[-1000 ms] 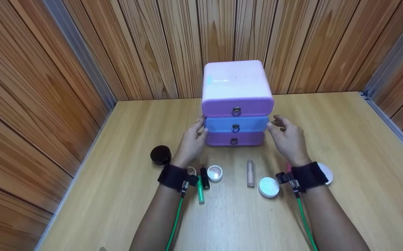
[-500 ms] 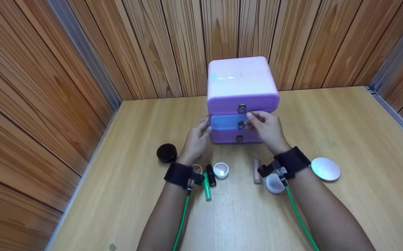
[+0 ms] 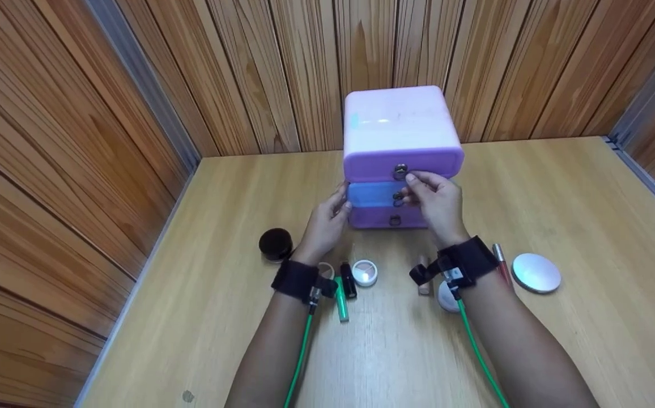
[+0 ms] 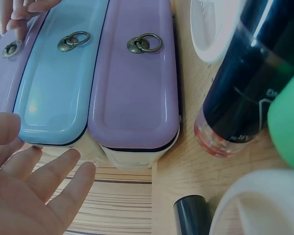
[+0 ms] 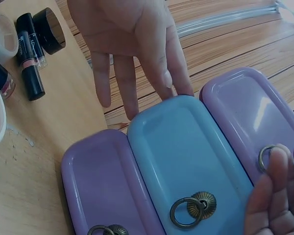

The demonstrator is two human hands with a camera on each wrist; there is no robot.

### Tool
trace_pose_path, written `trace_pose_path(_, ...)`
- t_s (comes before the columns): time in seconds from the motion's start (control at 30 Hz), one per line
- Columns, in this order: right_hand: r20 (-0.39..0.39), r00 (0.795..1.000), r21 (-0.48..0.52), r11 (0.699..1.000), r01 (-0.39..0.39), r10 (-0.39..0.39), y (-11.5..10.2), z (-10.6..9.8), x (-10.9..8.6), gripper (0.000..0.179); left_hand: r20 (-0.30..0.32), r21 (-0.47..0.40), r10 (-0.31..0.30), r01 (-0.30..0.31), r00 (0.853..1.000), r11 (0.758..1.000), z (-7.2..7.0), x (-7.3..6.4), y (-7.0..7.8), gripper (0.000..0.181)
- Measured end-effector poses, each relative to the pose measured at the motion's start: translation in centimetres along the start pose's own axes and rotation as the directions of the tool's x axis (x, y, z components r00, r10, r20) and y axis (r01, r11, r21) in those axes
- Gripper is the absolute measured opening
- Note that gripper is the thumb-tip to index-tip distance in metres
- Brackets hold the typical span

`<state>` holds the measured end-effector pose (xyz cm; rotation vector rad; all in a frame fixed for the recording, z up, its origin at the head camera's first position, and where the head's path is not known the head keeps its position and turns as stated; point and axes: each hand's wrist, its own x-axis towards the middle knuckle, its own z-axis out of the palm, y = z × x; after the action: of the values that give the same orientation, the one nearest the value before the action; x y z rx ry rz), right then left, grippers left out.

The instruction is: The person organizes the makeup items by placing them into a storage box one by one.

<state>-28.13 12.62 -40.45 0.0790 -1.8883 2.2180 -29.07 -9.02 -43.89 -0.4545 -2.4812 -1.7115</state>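
A small drawer box (image 3: 401, 122) with a pink top stands at the back of the table. Its drawer fronts are purple (image 3: 373, 166), blue (image 3: 370, 195) and purple (image 3: 370, 218) from top to bottom, each with a brass ring pull. My right hand (image 3: 442, 207) pinches the ring pull (image 5: 265, 157) of the top drawer between thumb and finger. At the box's left side, my left hand (image 3: 324, 225) rests with fingers extended, fingertips right by the blue drawer's end. In the left wrist view the left hand's fingers (image 4: 63, 181) are spread. All drawers look closed.
Cosmetics lie before the box: a black jar (image 3: 275, 245), a green tube (image 3: 341, 300), a black tube (image 3: 348, 280), a small round palette (image 3: 365, 273), a white round container (image 3: 448, 296), a silver-capped red tube (image 3: 500, 258) and a silvery compact (image 3: 536, 273). Wooden panels (image 3: 305, 73) rise behind.
My right hand has left the right side of the box and moved left across its front to the top drawer's ring pull. The left hand stays at the left side.
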Motion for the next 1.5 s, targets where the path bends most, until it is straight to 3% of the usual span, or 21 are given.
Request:
trace_pose_path(0.43, 0.05, 0.993, 0.056, 0.992, -0.111, 0.108, 0.0, 0.7, 0.4, 0.028, 0.017, -0.024, -0.018, 0.019, 1.0, 1.0, 0.0, 0.1, -0.1, 0.048)
trace_pose_path(0.83, 0.117, 0.99, 0.043, 0.996, -0.082, 0.076, 0.0, -0.1, -0.9, 0.021, 0.016, -0.057, -0.033, 0.034, 0.999, 0.998, 0.1, 0.0, -0.4, 0.048)
trace_pose_path(1.13, 0.171, 0.984, -0.062, 0.997, -0.043, 0.053, -0.5, -0.9, -2.9, 0.019, -0.005, -0.055, 0.025, -0.025, 1.0, 0.998, 0.2, 0.2, -0.4, 0.044)
trace_pose_path(1.3, 0.206, 0.978, -0.131, 0.991, -0.011, 0.038, -0.9, -1.3, -4.2, 0.027, 0.007, -0.048, 0.018, -0.018, 1.0, 0.999, 0.2, 0.2, -0.2, 0.045)
trace_pose_path(1.5, 0.249, 0.968, -0.171, 0.985, 0.021, 0.022, -1.0, -1.6, -5.3, 0.02, 0.006, -0.051, 0.02, -0.02, 1.0, 0.998, 0.1, 0.2, -0.2, 0.046)
